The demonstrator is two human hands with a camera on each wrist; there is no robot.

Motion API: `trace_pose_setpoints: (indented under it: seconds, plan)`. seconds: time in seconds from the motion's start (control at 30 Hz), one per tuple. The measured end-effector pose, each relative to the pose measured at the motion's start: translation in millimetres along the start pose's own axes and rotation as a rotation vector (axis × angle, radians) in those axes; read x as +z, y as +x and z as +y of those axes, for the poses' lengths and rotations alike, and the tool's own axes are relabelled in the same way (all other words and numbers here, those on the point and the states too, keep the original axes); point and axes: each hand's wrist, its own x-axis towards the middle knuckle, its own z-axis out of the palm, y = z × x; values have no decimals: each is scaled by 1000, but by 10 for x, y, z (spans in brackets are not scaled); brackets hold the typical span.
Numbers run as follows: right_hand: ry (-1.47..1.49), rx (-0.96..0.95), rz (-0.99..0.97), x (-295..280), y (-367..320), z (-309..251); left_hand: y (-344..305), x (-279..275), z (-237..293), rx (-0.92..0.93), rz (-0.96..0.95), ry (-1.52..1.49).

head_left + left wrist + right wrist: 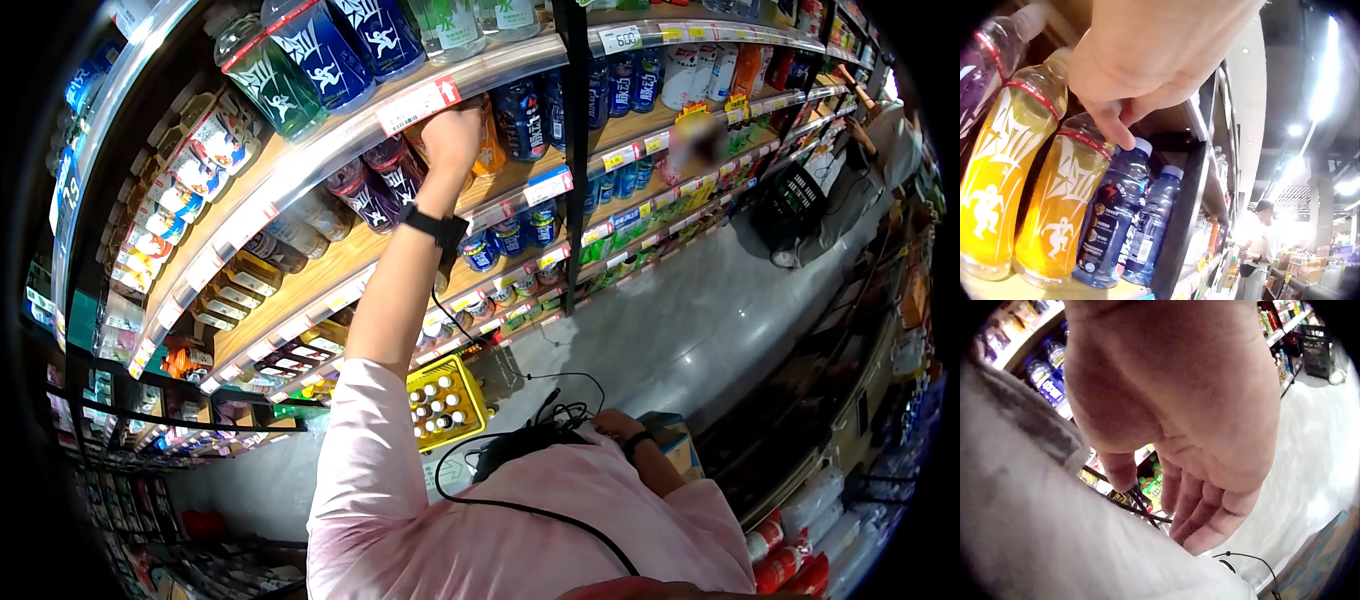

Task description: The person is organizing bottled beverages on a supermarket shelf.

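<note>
On the upper drinks shelf, my left hand (452, 140) reaches in among the bottles. In the left wrist view the left hand (1147, 69) covers the top of an orange drink bottle (1063, 209), its fingers curled down round the neck; the cap is hidden. A second orange drink bottle (991, 187) stands to its left, and a dark blue bottle (1113, 219) to its right, close to a fingertip. My right hand (618, 425) hangs low by my body, fingers loosely bent. Nothing shows in the right hand (1179, 419); black cables (1141, 509) pass behind its fingers.
A yellow crate (480, 410) of white-capped bottles stands on the floor by the shelves. Purple bottles (365, 195) stand left of the left hand. Price rails (520, 190) edge each shelf. Farther down the aisle is another person (880, 150).
</note>
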Motion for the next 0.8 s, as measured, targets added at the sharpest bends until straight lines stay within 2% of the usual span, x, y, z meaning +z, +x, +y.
trace_pose_setpoints:
  seconds: [0.03,0.07,0.13,0.17,0.2,0.23,0.27,0.3,0.33,0.37,0.4,0.43,0.47,0.5,0.53,0.6,0.63,0.7,0.77,0.8]
  plan:
    - [289,222,51,-32,-102,-97,-114,15,-18,28,121,160]
    - [287,225,49,-129,-108,-108,-326,-90,133,-35,89,95]
    - [-800,-709,287,-346,-41,125,-812,-124,175,163,289,7]
    - [-790,-737,519,-469,250,481,-1073,-131,83,231,242,-259]
    - [-770,-757,756,-529,523,747,-1419,-287,-11,-17,-30,-397]
    - [-822,-508,726,-700,508,589,-1761,-459,-8,-131,-224,-447]
    - [-867,-261,690,-1010,479,346,-2113,-550,-309,-277,-361,-266]
    - [-402,-371,749,-1194,509,170,-2502,-613,-437,-403,-426,-359]
    - [67,-463,767,-1346,514,-9,-2851,-641,-878,-499,-653,-389]
    - [391,-496,606,-1515,260,-656,-3273,-659,-1095,-395,-649,-311]
    - [718,-492,461,-1692,-60,-1397,-3691,-690,-1345,-320,-615,-59]
    - [728,-536,455,-1750,-450,-2147,-4212,-650,-1909,-413,-680,208]
    - [739,-581,453,-1811,-751,-2780,-4761,-666,-2337,-380,-742,324]
    - [795,-653,329,-1918,-850,-3154,-5202,-694,-2717,-549,-903,237]
    - [779,-629,334,-2031,-883,-3491,-5612,-759,-2859,-837,-818,-210]
    - [655,-839,448,-2244,-679,-3881,-6073,-791,-2801,-1214,-645,-542]
    - [549,-869,537,-2292,-628,-4103,-6438,-756,-2998,-1304,-574,-617]
    - [599,-893,520,-2399,-613,-4518,-6590,-747,-2904,-1457,-580,-339]
    - [530,-829,557,-2494,-690,-4834,-7058,-730,-3019,-1390,-452,-481]
    - [531,-828,559,-2597,-600,-4881,-7285,-696,-3161,-1476,-376,-653]
